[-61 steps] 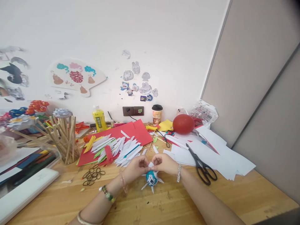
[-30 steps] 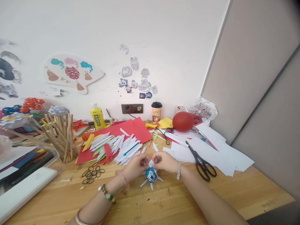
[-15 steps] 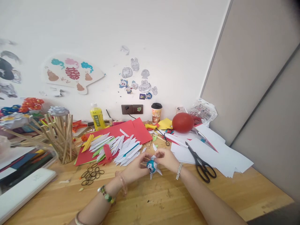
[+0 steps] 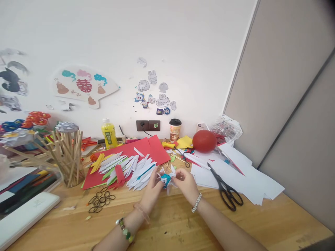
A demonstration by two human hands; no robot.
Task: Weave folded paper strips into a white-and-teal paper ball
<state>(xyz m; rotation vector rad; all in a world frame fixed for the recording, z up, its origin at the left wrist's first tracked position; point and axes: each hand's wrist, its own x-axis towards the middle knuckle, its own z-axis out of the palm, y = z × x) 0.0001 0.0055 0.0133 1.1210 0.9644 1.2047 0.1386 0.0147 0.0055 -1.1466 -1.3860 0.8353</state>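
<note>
Between my hands, just above the wooden table, is a small folded-paper piece (image 4: 165, 180) in white and blue, with pointed white flaps sticking out. My left hand (image 4: 154, 184) grips its left side, thumb and fingers closed round it. From the right, my right hand (image 4: 185, 181) pinches a white flap of the same piece. The fingertips hide part of the folds. Close behind the left hand lies a pile of folded white paper strips (image 4: 142, 172), one blue strip among them. Black-handled scissors (image 4: 225, 188) rest to the right of my right hand.
Black rubber bands (image 4: 101, 199) lie at left, near a holder of wooden sticks (image 4: 70, 162). Red paper sheets (image 4: 157, 148), a yellow drink bottle (image 4: 109, 134), a lidded cup (image 4: 175, 130) and a red balloon (image 4: 204, 141) stand or lie behind. White sheets (image 4: 251, 181) spread at right.
The folded-paper piece has turned in my hands, now showing more of its blue part. My left hand has shifted slightly left, and my right fingers have come lower on the white flap.
</note>
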